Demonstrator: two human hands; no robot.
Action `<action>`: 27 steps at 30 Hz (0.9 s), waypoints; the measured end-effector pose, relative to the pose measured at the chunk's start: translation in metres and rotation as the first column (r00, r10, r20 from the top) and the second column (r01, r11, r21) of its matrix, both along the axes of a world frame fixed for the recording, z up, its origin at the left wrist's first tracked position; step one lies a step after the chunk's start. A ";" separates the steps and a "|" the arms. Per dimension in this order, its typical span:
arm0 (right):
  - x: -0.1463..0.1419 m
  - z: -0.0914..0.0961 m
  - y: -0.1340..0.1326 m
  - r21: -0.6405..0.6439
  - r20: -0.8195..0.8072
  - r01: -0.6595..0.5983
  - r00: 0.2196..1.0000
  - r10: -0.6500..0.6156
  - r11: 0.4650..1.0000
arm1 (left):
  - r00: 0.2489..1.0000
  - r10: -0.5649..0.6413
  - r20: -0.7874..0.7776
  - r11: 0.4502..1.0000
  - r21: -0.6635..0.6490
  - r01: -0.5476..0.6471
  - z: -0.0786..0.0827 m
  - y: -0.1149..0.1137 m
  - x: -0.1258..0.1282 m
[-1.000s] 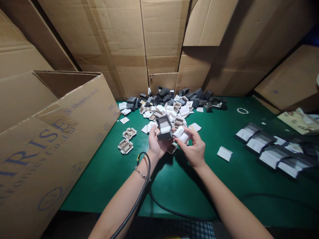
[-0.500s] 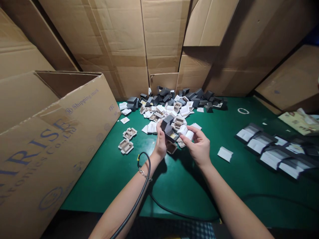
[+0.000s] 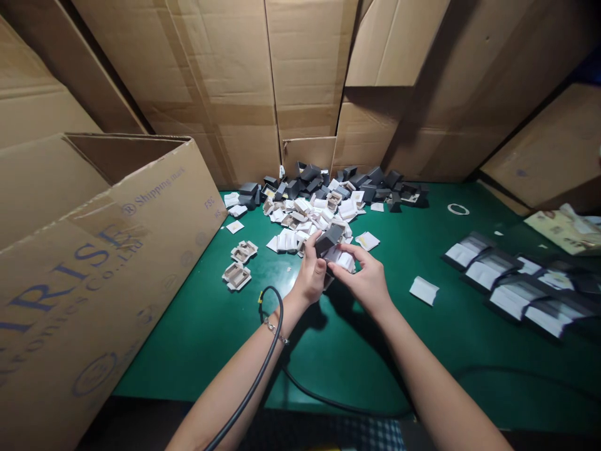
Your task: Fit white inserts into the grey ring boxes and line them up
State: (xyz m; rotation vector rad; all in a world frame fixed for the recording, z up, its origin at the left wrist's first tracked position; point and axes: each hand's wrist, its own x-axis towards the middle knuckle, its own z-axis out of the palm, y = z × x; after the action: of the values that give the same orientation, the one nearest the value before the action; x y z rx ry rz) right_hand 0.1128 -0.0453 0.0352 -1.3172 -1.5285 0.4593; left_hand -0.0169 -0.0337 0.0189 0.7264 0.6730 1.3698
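Left hand (image 3: pixel 312 277) clamped on a small dark box (image 3: pixel 328 238) at frame centre, contents hidden; right hand (image 3: pixel 366 280) pinching white inserts (image 3: pixel 344 260) beside it, both raised over the green table (image 3: pixel 328 332); open cardboard carton (image 3: pixel 94 250) at left.

Two hands are at work: the left hand (image 3: pixel 312 275) and the right hand (image 3: pixel 366 282), with one small dark box (image 3: pixel 328 238) held between them. One large open carton (image 3: pixel 94 250) stands on the left. Two opened white inserts (image 3: pixel 239 263) lie apart from the heap. The heap of white inserts (image 3: pixel 310 216) and the dark boxes (image 3: pixel 328 178) behind it are too many to count. One white ring (image 3: pixel 457 209) lies alone, and one single white card (image 3: pixel 423 290). About four flat dark sleeves (image 3: pixel 507 282) lie in a row on the right.
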 end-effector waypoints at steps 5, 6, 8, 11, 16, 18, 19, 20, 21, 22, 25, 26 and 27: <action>0.000 -0.001 0.000 0.009 -0.003 -0.024 1.000 0.024 1.000 | 0.986 0.072 -0.152 0.972 0.233 -0.035 -0.009 0.002 -0.002; 0.000 0.000 0.000 0.017 -0.005 -0.026 1.000 0.026 1.000 | 0.981 0.081 -0.175 0.966 0.256 -0.034 -0.010 0.002 -0.002; 0.001 0.000 0.000 0.020 -0.009 -0.030 1.000 0.030 0.999 | 0.972 0.096 -0.216 0.954 0.297 -0.028 -0.012 0.002 -0.001; 0.001 0.000 0.001 0.005 -0.014 -0.032 0.999 0.032 0.999 | 0.965 0.100 -0.243 0.949 0.313 -0.019 -0.013 0.002 -0.001; 0.001 0.001 0.000 0.000 -0.017 -0.036 0.999 0.036 0.999 | 0.977 0.070 -0.199 0.956 0.293 -0.009 -0.013 0.000 -0.002; 0.000 0.001 0.000 0.013 -0.020 -0.030 0.999 0.030 0.999 | 0.980 0.080 -0.182 0.956 0.293 -0.023 -0.012 0.000 -0.002; 0.000 0.001 0.000 0.019 -0.022 -0.026 0.999 0.027 0.999 | 0.979 0.093 -0.183 0.954 0.297 -0.035 -0.012 -0.001 -0.002; 0.000 0.001 -0.001 0.023 -0.024 -0.023 0.999 0.024 0.999 | 0.975 0.108 -0.194 0.951 0.307 -0.045 -0.012 0.000 -0.002; 0.000 0.001 0.000 0.024 -0.025 -0.021 0.999 0.022 0.999 | 0.968 0.124 -0.217 0.945 0.322 -0.048 -0.013 0.000 -0.002; 0.000 0.001 0.000 0.023 -0.025 -0.019 1.000 0.019 1.000 | 0.957 0.141 -0.252 0.938 0.342 -0.048 -0.014 0.001 -0.002; 0.000 -0.001 0.000 0.014 -0.020 -0.008 1.000 0.008 1.000 | 0.891 0.199 -0.409 0.907 0.420 -0.010 -0.017 0.003 -0.002; 0.000 -0.002 0.001 0.010 -0.019 -0.003 1.000 0.003 1.000 | 0.860 0.224 -0.457 0.896 0.444 0.002 -0.018 0.004 -0.002; 0.000 -0.002 0.001 0.005 -0.017 0.002 1.000 -0.002 1.000 | 0.831 0.248 -0.498 0.886 0.464 0.013 -0.018 0.005 -0.003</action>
State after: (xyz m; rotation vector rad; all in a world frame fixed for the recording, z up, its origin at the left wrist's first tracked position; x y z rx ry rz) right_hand 0.1131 -0.0441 0.0331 -1.3080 -1.5127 0.4642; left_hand -0.0197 -0.0285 0.0008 1.5162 0.8671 1.4598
